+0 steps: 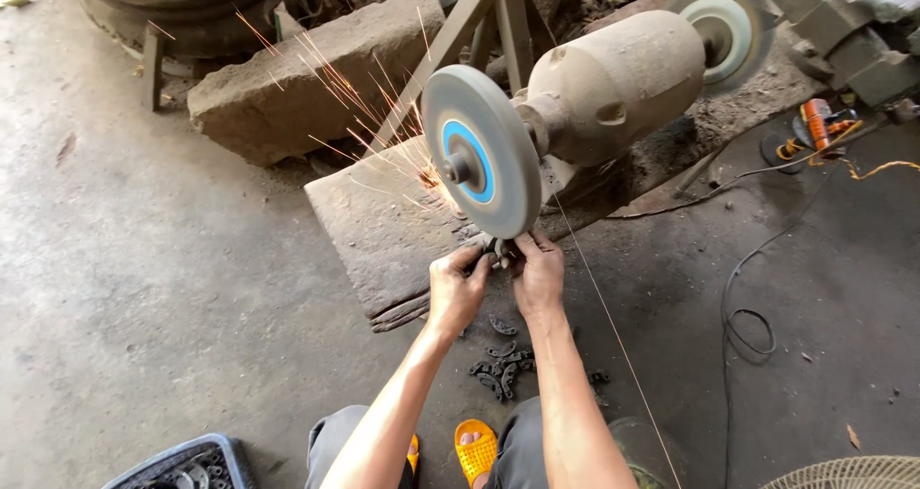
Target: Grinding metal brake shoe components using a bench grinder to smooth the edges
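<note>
A dusty bench grinder stands in the middle of the scene on a stone slab, and its near grinding wheel throws sparks far and to the left, so the grinding looks to be in full swing. Both hands, the left hand and the right hand, are closed on a small metal piece pressed to the wheel's lower edge. A heap of small dark metal parts lies on the floor just nearer; whether those are ground or waiting, I cannot tell.
</note>
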